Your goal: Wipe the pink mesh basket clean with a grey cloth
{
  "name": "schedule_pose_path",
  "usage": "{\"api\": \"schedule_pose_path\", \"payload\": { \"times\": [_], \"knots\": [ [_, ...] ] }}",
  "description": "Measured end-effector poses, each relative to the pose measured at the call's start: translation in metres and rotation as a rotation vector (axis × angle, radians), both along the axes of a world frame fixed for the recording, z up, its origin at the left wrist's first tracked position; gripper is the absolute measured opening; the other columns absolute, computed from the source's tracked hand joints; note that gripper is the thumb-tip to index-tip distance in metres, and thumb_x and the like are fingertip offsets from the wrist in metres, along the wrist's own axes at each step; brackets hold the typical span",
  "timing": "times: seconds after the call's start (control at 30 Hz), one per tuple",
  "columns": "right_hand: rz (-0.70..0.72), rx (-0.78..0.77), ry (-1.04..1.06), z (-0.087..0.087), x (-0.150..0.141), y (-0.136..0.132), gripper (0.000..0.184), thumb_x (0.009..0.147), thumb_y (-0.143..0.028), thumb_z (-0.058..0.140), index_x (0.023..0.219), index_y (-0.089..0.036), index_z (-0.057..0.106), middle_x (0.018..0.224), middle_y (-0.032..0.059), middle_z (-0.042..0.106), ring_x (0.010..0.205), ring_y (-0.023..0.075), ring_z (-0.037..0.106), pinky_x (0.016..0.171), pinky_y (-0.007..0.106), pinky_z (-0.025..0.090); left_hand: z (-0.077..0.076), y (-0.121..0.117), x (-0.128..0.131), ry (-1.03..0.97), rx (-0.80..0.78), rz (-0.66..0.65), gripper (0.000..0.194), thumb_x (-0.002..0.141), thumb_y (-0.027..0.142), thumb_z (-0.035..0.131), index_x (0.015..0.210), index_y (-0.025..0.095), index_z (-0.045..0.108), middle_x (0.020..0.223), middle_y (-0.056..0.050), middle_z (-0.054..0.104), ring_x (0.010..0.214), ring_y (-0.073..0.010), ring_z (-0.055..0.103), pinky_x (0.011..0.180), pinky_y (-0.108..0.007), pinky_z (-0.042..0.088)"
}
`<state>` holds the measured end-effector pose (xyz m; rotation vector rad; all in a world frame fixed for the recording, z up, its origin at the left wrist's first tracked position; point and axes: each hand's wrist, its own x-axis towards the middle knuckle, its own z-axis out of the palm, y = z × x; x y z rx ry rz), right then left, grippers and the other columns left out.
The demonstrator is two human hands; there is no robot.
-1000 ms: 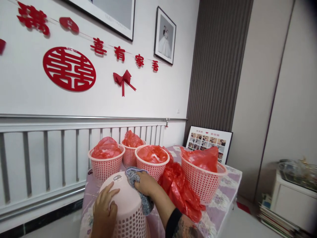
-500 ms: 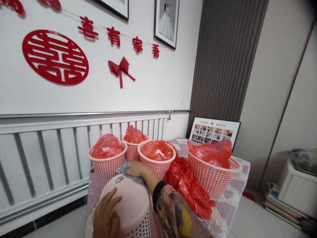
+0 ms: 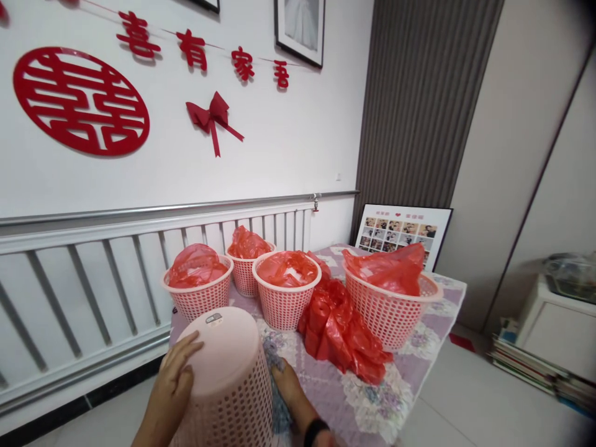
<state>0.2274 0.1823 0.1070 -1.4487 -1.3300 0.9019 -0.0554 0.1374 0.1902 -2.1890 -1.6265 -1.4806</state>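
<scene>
An upturned pink plastic basket (image 3: 228, 379) fills the bottom centre, its solid bottom facing me. My left hand (image 3: 171, 388) lies flat against the basket's left side, steadying it. My right hand (image 3: 291, 391) presses a grey-blue cloth (image 3: 274, 385) against the basket's right mesh wall, low down beside the table's surface. The cloth is mostly hidden between hand and basket.
Several pink baskets lined with red bags stand on the floral-covered table (image 3: 372, 397): one (image 3: 199, 292), another (image 3: 285, 298), a larger one (image 3: 391, 310). A heap of red plastic bags (image 3: 342, 332) lies between them. White radiator railing (image 3: 116, 261) runs behind; a photo frame (image 3: 403, 233) leans at the back.
My right hand with the cloth has slid from the basket's top edge down its right side. The view has shifted slightly downward and to the right.
</scene>
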Motion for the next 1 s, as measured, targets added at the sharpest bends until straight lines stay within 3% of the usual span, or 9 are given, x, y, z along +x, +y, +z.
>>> {"api": "schedule_pose_path", "payload": {
  "times": [0.17,0.3,0.47,0.6,0.67,0.73,0.8,0.93,1.0],
  "knots": [
    [-0.145,0.016,0.137,-0.058,0.001,-0.036,0.076,0.076,-0.072,0.054,0.121,-0.014,0.072,0.126,0.0207,0.075,0.122,0.0375,0.07,0.112,0.051,0.05,0.008,0.008,-0.006,0.109,-0.145,0.009,0.057,0.086,0.02,0.033,0.126,0.011,0.074,0.142,-0.017,0.07,0.136,-0.0324,0.064,0.119,-0.061,0.05],
    [-0.194,-0.005,0.277,-0.068,-0.007,-0.053,0.075,0.073,-0.071,0.062,0.12,-0.014,0.071,0.124,0.0198,0.076,0.121,0.0381,0.07,0.114,0.054,0.049,0.052,0.014,0.005,0.302,-0.356,0.083,0.063,0.082,0.017,0.037,0.138,0.011,0.067,0.151,-0.015,0.064,0.143,-0.0301,0.058,0.125,-0.055,0.043],
    [-0.164,0.071,0.313,-0.016,-0.024,-0.066,0.073,0.082,-0.063,0.059,0.134,-0.012,0.064,0.135,0.0191,0.072,0.13,0.0357,0.065,0.119,0.055,0.046,0.113,0.04,0.034,0.483,-0.498,0.194,0.061,0.097,0.041,0.038,0.153,0.023,0.053,0.172,-0.012,0.038,0.159,-0.0349,0.034,0.127,-0.064,0.031],
    [-0.092,0.348,0.141,0.039,-0.047,-0.067,0.061,0.091,-0.048,0.057,0.143,-0.017,0.059,0.154,0.0166,0.059,0.145,0.0315,0.054,0.124,0.055,0.041,0.11,0.07,0.037,0.521,-0.7,0.151,0.073,0.094,0.059,0.043,0.157,0.022,0.047,0.172,-0.017,0.037,0.159,-0.0442,0.031,0.122,-0.077,0.027],
    [-0.028,0.52,-0.006,0.044,-0.06,-0.066,0.057,0.095,-0.042,0.057,0.148,-0.021,0.056,0.161,0.0139,0.051,0.152,0.0301,0.045,0.127,0.057,0.037,0.102,0.078,0.034,0.52,-0.748,0.119,0.077,0.094,0.064,0.039,0.159,0.024,0.044,0.17,-0.015,0.042,0.156,-0.0424,0.039,0.121,-0.075,0.032],
    [-0.031,0.633,-0.124,0.026,-0.07,-0.066,0.059,0.096,-0.039,0.058,0.152,-0.023,0.05,0.166,0.0148,0.045,0.157,0.0319,0.038,0.126,0.062,0.036,0.097,0.081,0.031,0.518,-0.752,0.108,0.078,0.093,0.067,0.036,0.161,0.027,0.041,0.17,-0.013,0.042,0.154,-0.0422,0.041,0.12,-0.074,0.032],
    [-0.1,0.632,-0.17,-0.013,-0.074,-0.07,0.064,0.097,-0.042,0.058,0.155,-0.02,0.044,0.165,0.0191,0.044,0.156,0.0356,0.037,0.122,0.068,0.039,0.095,0.081,0.029,0.513,-0.75,0.108,0.079,0.093,0.067,0.036,0.16,0.027,0.041,0.169,-0.014,0.043,0.152,-0.0433,0.043,0.12,-0.074,0.033],
    [-0.118,0.3,-0.126,-0.103,-0.061,-0.088,0.07,0.097,-0.056,0.052,0.153,-0.014,0.046,0.162,0.0243,0.046,0.153,0.0388,0.042,0.124,0.067,0.038,0.098,0.079,0.03,0.496,-0.753,0.108,0.081,0.091,0.068,0.036,0.16,0.026,0.041,0.167,-0.016,0.045,0.151,-0.0434,0.044,0.118,-0.07,0.037],
    [-0.143,0.116,-0.081,-0.13,-0.052,-0.098,0.082,0.093,-0.068,0.049,0.149,-0.008,0.049,0.16,0.0278,0.048,0.152,0.0414,0.044,0.125,0.066,0.036,0.099,0.079,0.03,0.489,-0.757,0.108,0.081,0.091,0.069,0.037,0.16,0.028,0.041,0.166,-0.016,0.046,0.15,-0.0441,0.045,0.117,-0.07,0.038]
  ]
}}
